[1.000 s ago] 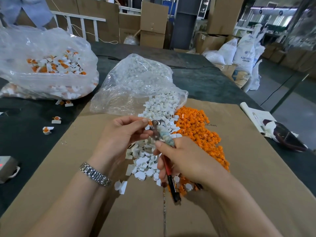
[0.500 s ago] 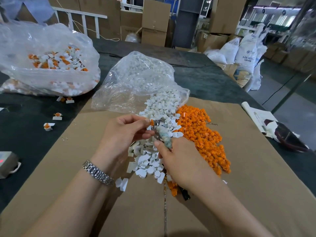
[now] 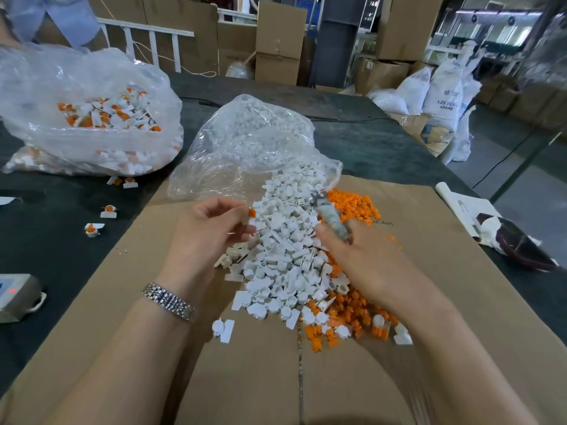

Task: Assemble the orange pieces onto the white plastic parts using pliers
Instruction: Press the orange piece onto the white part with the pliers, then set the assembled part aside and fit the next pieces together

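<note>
A heap of white plastic parts spills from a clear bag onto a brown cardboard sheet. Loose orange pieces lie along the heap's right side and near its front. My left hand pinches a white part with an orange piece at its fingertips, just left of the heap. My right hand grips the pliers, whose taped jaws point up and away over the heap; their handles are hidden under my palm.
A second clear bag at the far left holds finished white-and-orange parts, and a few finished ones lie on the dark table. A grey device sits at the left edge. A dark object on paper lies right.
My hands have drawn apart: the right hand with the pliers moved right and away from the left hand, which still holds the part. The pliers' red handle is no longer visible.
</note>
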